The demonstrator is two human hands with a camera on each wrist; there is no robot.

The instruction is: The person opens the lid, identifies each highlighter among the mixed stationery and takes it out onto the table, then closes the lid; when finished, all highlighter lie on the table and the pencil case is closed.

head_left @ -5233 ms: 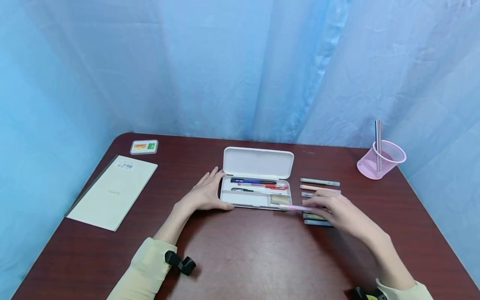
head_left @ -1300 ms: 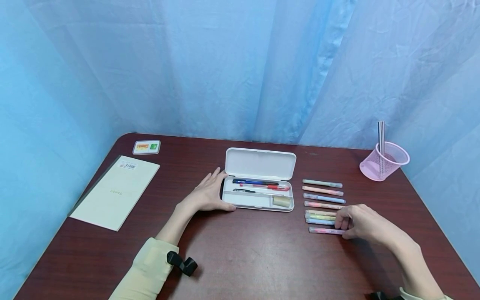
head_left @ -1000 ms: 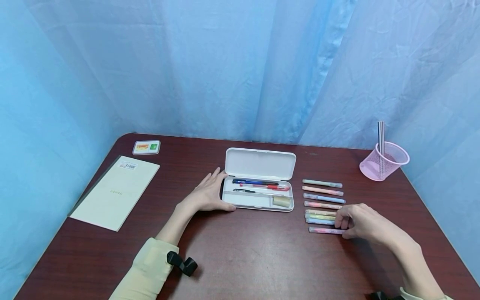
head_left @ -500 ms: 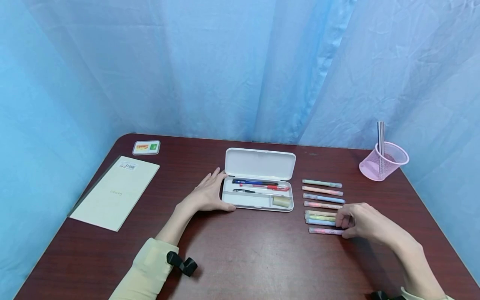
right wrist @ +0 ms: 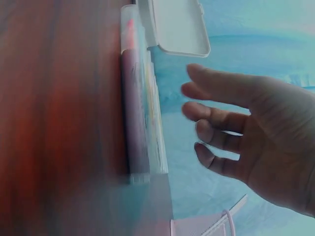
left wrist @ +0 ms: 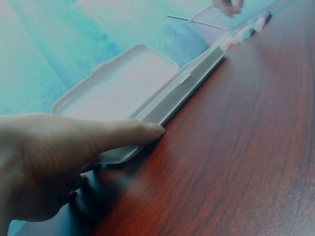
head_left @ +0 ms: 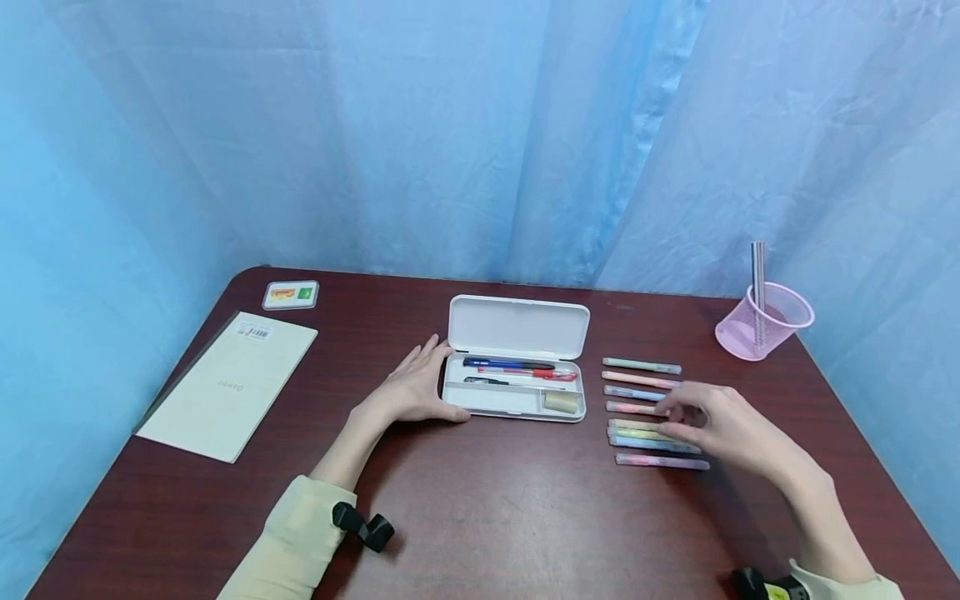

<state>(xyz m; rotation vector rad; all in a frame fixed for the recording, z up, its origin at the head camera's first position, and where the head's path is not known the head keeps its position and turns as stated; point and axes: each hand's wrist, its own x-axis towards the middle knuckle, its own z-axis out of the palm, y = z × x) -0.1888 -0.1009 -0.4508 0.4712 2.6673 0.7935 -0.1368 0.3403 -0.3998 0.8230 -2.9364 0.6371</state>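
Note:
My left hand (head_left: 408, 387) holds the left end of an open white pencil case (head_left: 491, 401), its thumb (left wrist: 130, 133) along the front wall and its fingers at the back corner. Inside lie a blue pen (head_left: 510, 364), a red-capped pen (head_left: 558, 375), a black-tipped pen (head_left: 487, 381) and a beige block (head_left: 561, 402). My right hand (head_left: 723, 425) hovers empty above a row of pastel markers (head_left: 641, 365), fingers loosely bent and apart in the right wrist view. Nearest the front of that row lies a pink marker (head_left: 660, 461) with a clear cap.
A pink mesh pen cup (head_left: 776, 329) holding striped sticks (head_left: 758, 271) stands tilted at the back right. On the left are a cream notebook (head_left: 228, 387) and a small card-like case (head_left: 291, 294). Blue curtains (head_left: 420, 142) hang behind the dark wooden table (head_left: 480, 517).
Earlier my right hand carried the pink marker beside the pencil case, then set it at the row's front. Now it has let go and lifted up and slightly left. My left hand stays put.

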